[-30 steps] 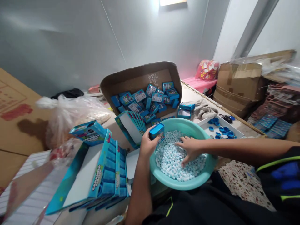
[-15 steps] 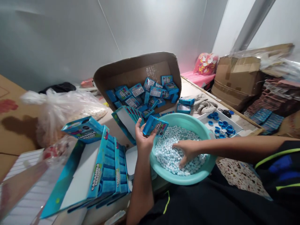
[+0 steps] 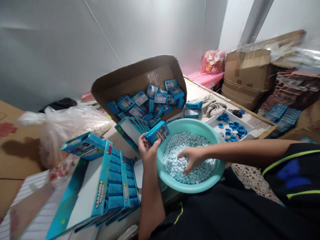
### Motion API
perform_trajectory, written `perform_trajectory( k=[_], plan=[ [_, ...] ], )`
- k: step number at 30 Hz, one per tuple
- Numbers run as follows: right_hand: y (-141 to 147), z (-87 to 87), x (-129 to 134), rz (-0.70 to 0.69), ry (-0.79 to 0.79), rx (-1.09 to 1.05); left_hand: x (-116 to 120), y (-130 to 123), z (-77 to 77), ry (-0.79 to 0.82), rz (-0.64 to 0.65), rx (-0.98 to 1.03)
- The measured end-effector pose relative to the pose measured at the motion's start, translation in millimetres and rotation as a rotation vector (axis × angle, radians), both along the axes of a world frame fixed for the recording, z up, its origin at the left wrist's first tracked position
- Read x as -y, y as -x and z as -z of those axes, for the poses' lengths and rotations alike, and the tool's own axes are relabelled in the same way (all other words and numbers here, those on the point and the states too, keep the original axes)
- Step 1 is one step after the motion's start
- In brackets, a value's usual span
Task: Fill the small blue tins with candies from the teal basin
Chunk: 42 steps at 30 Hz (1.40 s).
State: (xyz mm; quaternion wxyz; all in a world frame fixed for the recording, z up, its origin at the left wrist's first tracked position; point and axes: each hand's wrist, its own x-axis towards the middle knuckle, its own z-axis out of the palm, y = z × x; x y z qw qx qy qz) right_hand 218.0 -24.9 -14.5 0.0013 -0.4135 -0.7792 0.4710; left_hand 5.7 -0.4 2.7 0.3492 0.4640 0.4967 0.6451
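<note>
My left hand [image 3: 148, 148] is closed around a small blue candy box [image 3: 158, 132], held tilted over the left rim of a turquoise basin [image 3: 191, 189]. Pale blue and white candies [image 3: 197, 173] lie loose in the basin. Among them is my right hand [image 3: 192, 157], palm down, its thumb apart from its curved fingers; the fingertips touch the candies. Left of my left hand stand blue display boxes [image 3: 100, 191] with rows of small boxes in them. Another blue display box [image 3: 130, 131] with small boxes sits behind my left hand.
An open cardboard carton [image 3: 135, 75] full of small blue boxes leans at the back. Right of it are a grey cloth [image 3: 212, 106] and a white tray [image 3: 246, 129] with blue caps. A plastic bag [image 3: 67, 123] lies left; big cartons [image 3: 246, 73] stand right.
The candy box in my left hand is turned, with its printed front now facing me more. My right hand stays among the candies. The whole view has shifted slightly.
</note>
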Motion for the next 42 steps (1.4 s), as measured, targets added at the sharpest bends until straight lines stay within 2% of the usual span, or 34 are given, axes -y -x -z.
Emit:
perform_trajectory(
  k=[3,6,10,13,16,19,23,27,32,37,40,42],
  plan=[
    [-0.5,-1.9,-3.0,0.010,-0.034,-0.095,-3.5,1.3,1.1,0.011,-0.021,0.010],
    [-7.2,-6.7,-7.8,0.027,-0.157,-0.143,-8.8,2.1,-2.5,0.088,0.048,-0.025],
    [-16.1,-9.1,-12.1,-0.109,-0.304,-0.039,-16.5,3.0,-9.7,0.183,0.194,-0.059],
    [-9.6,0.2,-13.3,-0.128,-0.383,0.091,-17.1,4.5,-9.5,0.138,0.165,-0.123],
    [8.2,13.5,-16.7,-0.050,-0.324,0.157,-12.1,6.0,-4.7,0.076,0.129,-0.176],
    [23.6,21.3,-20.6,-0.103,-0.304,0.139,-6.6,6.6,-1.3,0.053,0.172,-0.092],
    [25.7,19.6,-16.5,-0.240,-0.335,0.071,-4.3,7.6,-1.6,0.030,0.236,0.043],
    [17.5,11.7,-3.0,-0.303,-0.303,0.006,-5.4,9.4,-1.5,0.062,0.230,0.050],
    [11.6,5.7,6.4,-0.298,-0.134,-0.047,-2.8,5.9,-3.4,0.109,0.270,-0.020],
    [13.8,5.7,-3.2,-0.266,0.059,0.008,5.2,0.5,-10.8,0.180,0.280,-0.235],
    [18.6,9.1,-9.5,-0.255,0.118,0.010,8.4,-1.2,-14.4,0.155,0.236,-0.340],
    [21.5,13.0,-12.0,-0.234,0.152,-0.021,8.4,-1.6,-14.8,0.111,0.246,-0.341]
  ],
)
